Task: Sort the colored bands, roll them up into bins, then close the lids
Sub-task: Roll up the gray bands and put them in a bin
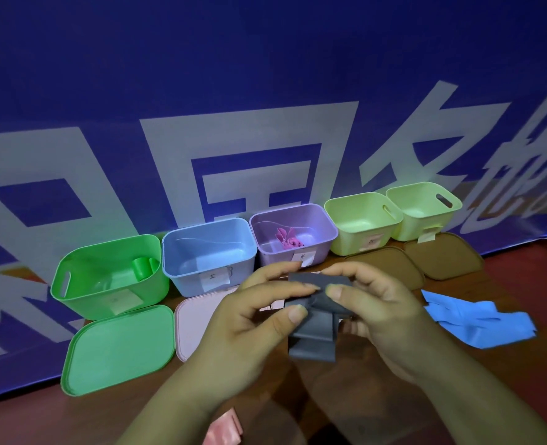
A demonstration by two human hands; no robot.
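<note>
We are rolling the grey band [312, 340], centre frame.
Our left hand [252, 313] and right hand [381, 303] are pinching its top, fingers curled; it is looking light and limp, so we are favouring a grip on the roll itself.

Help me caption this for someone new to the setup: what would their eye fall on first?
The two hands at centre draw the eye: the left hand and right hand pinch a bunched grey band between them. Behind, a row of open bins runs from the green bin at left to a yellow-green bin at far right. A loose blue band lies on the table, right of the hands.
</note>
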